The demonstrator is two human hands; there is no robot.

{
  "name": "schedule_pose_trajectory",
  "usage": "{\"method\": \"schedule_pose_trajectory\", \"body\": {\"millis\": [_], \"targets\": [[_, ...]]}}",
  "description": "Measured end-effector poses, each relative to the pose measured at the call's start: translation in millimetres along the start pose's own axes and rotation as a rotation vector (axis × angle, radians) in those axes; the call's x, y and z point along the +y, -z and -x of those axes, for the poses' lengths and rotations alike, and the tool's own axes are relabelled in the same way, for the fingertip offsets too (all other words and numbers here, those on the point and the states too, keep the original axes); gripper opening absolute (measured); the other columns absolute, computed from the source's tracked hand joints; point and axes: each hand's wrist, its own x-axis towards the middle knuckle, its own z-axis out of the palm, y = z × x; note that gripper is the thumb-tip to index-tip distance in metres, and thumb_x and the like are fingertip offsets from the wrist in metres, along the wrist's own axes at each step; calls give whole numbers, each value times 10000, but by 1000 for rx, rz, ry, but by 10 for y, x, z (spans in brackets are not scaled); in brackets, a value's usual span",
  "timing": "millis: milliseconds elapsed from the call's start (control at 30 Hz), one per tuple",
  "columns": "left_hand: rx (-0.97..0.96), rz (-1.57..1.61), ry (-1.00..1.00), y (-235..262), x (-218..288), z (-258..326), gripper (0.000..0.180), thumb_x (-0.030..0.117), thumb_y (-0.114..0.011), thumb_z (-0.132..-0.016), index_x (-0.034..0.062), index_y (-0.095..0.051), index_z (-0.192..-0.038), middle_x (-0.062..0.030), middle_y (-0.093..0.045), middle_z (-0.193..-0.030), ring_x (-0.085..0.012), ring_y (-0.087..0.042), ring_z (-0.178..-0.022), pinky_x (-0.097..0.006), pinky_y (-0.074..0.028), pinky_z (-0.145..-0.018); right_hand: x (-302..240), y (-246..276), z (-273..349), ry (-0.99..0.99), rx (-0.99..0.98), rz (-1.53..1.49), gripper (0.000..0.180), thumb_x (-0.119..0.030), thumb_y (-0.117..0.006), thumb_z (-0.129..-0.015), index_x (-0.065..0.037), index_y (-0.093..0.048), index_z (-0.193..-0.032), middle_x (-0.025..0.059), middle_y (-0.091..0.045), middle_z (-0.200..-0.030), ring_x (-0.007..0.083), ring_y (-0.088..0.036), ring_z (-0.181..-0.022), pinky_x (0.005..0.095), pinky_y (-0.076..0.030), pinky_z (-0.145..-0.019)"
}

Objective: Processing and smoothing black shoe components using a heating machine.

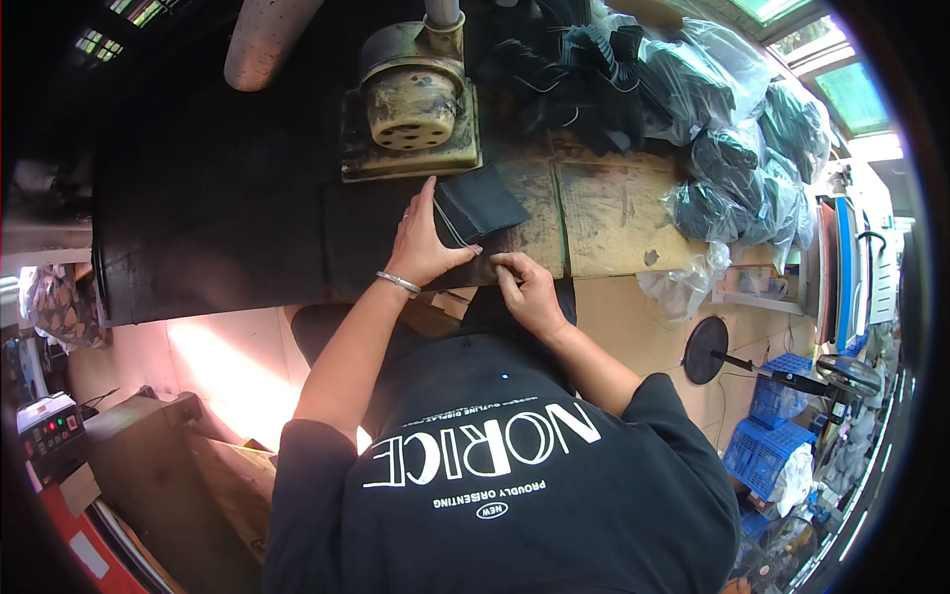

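A small stack of flat black pieces (485, 205) with pale edges along its left side lies on the worktable below a dusty round machine housing. My left hand (424, 247) grips the stack along that pale-edged side, with its fingers at the upper corner and its thumb at the lower one. A bracelet circles the left wrist. Just below and to the right of the stack, my right hand (532, 295) is closed at the table's front edge, thumb and forefinger drawn together. Whatever may be between those fingertips is too small to make out.
The dusty housing (411, 109) stands on the table (614, 213), which is partly covered in black. Clear plastic bags of dark pieces (732, 148) heap at the right, beside loose black pieces (574, 79). A fat pipe (265, 45) hangs above. Blue crates (772, 455) stand lower right.
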Motion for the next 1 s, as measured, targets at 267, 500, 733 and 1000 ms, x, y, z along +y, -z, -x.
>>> {"method": "schedule_pose_trajectory", "body": {"millis": [267, 500, 733, 1000], "targets": [[-206, -158, -145, 141, -20, 23, 1186, 298, -851, -573, 8, -168, -1497, -220, -335, -1464, -387, -335, -1371, -482, -287, -1140, 149, -222, -253, -498, -195, -1160, 370, -99, -622, -898, -16, -545, -1251, 93, -609, -1221, 165, -575, -1123, 319, -419, -1015], [-124, -113, -91, 113, 10, 5, 1145, 307, -840, -575, -31, -217, -1474, -229, -389, -1428, -388, -366, -1354, -437, -326, -1125, 230, -496, -477, -462, -306, -1509, 535, -106, -636, -812, -51, -480, -1321, 56, -554, -1320, 189, -502, -1244, 374, -333, -1098], [-124, -37, 16, 111, 16, 109, 1246, 333, -833, -581, -54, -95, -1506, -303, -284, -1483, -427, -270, -1410, -461, -265, -1159, 41, -590, -513, -390, -308, -1515, 700, -428, -620, -914, -55, -368, -1449, 108, -445, -1459, 271, -421, -1345, 442, -278, -1157], [-184, -338, -30, 43, -29, -22, 1399, 410, -866, -500, -11, -6, -1519, -253, -188, -1533, -417, -121, -1459, -551, -82, -1187, 64, -608, -532, -554, -295, -1558, 828, -596, -620, -875, -90, -342, -1469, 104, -409, -1480, 262, -386, -1368, 431, -279, -1155]]}}
